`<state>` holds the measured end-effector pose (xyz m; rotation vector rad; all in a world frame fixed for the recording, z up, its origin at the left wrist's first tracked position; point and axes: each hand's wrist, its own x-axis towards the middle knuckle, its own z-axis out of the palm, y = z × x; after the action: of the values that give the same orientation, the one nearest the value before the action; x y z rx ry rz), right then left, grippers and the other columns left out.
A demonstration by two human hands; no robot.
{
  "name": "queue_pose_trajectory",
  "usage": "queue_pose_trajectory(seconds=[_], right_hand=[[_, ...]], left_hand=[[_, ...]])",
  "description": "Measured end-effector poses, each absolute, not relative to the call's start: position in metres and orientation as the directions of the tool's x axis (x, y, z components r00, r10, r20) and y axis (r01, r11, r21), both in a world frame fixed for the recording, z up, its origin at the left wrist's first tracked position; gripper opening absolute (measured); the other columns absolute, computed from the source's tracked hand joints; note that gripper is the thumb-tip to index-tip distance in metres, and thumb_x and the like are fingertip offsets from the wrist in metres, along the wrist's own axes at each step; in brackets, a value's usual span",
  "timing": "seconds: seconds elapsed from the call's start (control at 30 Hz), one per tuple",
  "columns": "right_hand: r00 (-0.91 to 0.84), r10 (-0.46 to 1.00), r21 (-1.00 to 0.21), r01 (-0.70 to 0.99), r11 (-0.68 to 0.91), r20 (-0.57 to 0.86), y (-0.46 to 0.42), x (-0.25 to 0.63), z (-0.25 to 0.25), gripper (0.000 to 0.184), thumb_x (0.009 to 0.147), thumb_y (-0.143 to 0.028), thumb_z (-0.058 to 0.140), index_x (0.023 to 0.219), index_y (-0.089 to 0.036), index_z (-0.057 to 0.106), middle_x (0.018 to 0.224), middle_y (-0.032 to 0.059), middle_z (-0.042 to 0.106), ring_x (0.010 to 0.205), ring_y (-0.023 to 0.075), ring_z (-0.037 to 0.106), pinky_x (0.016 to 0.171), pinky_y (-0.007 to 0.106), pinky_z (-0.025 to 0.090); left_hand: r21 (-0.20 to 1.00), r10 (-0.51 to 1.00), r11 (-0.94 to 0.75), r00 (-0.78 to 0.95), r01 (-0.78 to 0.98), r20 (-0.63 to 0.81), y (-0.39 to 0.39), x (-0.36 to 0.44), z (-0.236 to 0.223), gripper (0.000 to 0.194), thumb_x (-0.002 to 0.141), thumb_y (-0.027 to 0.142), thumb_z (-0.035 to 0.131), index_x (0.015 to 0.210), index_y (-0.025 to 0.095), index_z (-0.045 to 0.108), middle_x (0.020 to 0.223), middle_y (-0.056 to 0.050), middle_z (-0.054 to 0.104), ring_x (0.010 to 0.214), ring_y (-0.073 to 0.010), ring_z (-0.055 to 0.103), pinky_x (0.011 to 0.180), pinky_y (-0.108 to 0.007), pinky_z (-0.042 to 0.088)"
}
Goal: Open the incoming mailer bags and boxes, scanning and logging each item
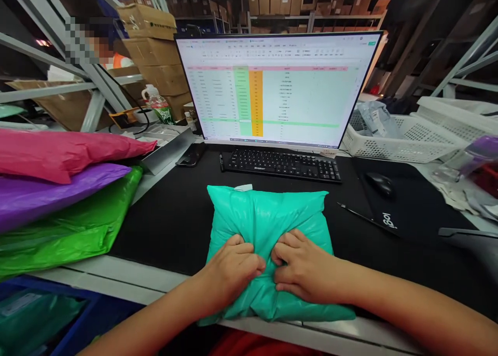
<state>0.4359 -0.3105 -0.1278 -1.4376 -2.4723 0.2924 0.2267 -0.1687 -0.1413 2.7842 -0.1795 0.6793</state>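
Note:
A puffy teal plastic mailing bag [268, 210] lies at the front edge of the desk, with a small white tab at its top edge. My left hand [237, 268] is closed on the bag's left middle, the plastic bunched in its fingers. Likewise, my right hand [298, 265] grips the film just right of the middle. Creases run between the two fists, which are a little apart. Behind the bag are a black keyboard [282, 165] and a large monitor [272, 91] showing a spreadsheet.
Pink [70, 148], purple and green mailing bags are stacked at left. A craft knife [365, 218] and a mouse [380, 183] lie at right, near a white basket [404, 143]. A phone [191, 155] and a bottle [158, 106] stand back left; a person is beyond.

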Motion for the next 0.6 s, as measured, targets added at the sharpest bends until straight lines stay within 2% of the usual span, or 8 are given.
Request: queue_pose_trajectory(seconds=[0.17,0.23,0.3,0.37,0.47,0.6], right_hand=[[-0.553,0.814,-0.479,0.675,0.562,0.176,-0.311,0.439,-0.128,0.018,0.097,-0.034,0.064,0.085,-0.021,0.069,0.12,0.0023,0.062,0.113,0.0223,0.045,0.093,0.041,0.034],[-0.571,0.792,-0.501,0.632,0.591,0.215,-0.311,0.438,-0.127,0.018,0.095,-0.03,0.062,0.081,-0.02,0.066,0.12,0.0009,0.065,0.119,0.0231,0.045,0.094,0.041,0.033],[-0.593,0.769,-0.488,0.61,0.624,0.24,-0.311,0.437,-0.126,0.019,0.093,-0.029,0.061,0.077,-0.019,0.062,0.113,-0.0004,0.069,0.118,0.0221,0.047,0.093,0.041,0.033],[-0.623,0.75,-0.45,0.616,0.646,0.224,-0.312,0.437,-0.124,0.023,0.093,-0.032,0.062,0.074,-0.019,0.06,0.101,-0.001,0.071,0.112,0.0205,0.05,0.091,0.039,0.032],[-0.647,0.747,-0.354,0.67,0.653,0.152,-0.315,0.435,-0.12,0.027,0.091,-0.035,0.063,0.07,-0.019,0.057,0.079,-0.0002,0.066,0.097,0.019,0.05,0.087,0.038,0.031],[-0.654,0.744,-0.227,0.71,0.666,0.135,-0.321,0.429,-0.12,0.028,0.085,-0.036,0.062,0.063,-0.02,0.055,0.063,0.0003,0.055,0.078,0.018,0.043,0.078,0.039,0.03]], left_hand=[[0.456,-0.053,-0.856,0.918,-0.244,0.392,-0.168,0.224,-0.13,0.059,0.109,0.051,0.013,0.084,0.02,0.057,0.065,0.002,0.051,0.062,-0.0141,0.047,0.071,-0.036,0.031],[0.494,-0.072,-0.83,0.929,-0.257,0.363,-0.167,0.224,-0.125,0.067,0.106,0.059,0.01,0.088,0.02,0.061,0.065,0.001,0.051,0.064,-0.0152,0.048,0.072,-0.037,0.031],[0.484,-0.121,-0.83,0.938,-0.275,0.326,-0.166,0.224,-0.123,0.07,0.103,0.067,0.013,0.089,0.02,0.063,0.064,0.001,0.051,0.063,-0.0159,0.048,0.07,-0.038,0.029],[0.449,-0.166,-0.848,0.946,-0.281,0.279,-0.167,0.224,-0.122,0.07,0.1,0.072,0.019,0.08,0.02,0.061,0.062,0.001,0.049,0.062,-0.0158,0.046,0.068,-0.038,0.027],[0.386,-0.195,-0.883,0.956,-0.268,0.218,-0.168,0.225,-0.12,0.063,0.099,0.07,0.03,0.068,0.02,0.051,0.058,0.001,0.048,0.062,-0.0158,0.046,0.068,-0.039,0.025],[0.301,-0.246,-0.909,0.954,-0.288,0.17,-0.169,0.225,-0.117,0.049,0.095,0.063,0.048,0.07,0.021,0.051,0.058,0.001,0.052,0.062,-0.0163,0.047,0.068,-0.038,0.027]])
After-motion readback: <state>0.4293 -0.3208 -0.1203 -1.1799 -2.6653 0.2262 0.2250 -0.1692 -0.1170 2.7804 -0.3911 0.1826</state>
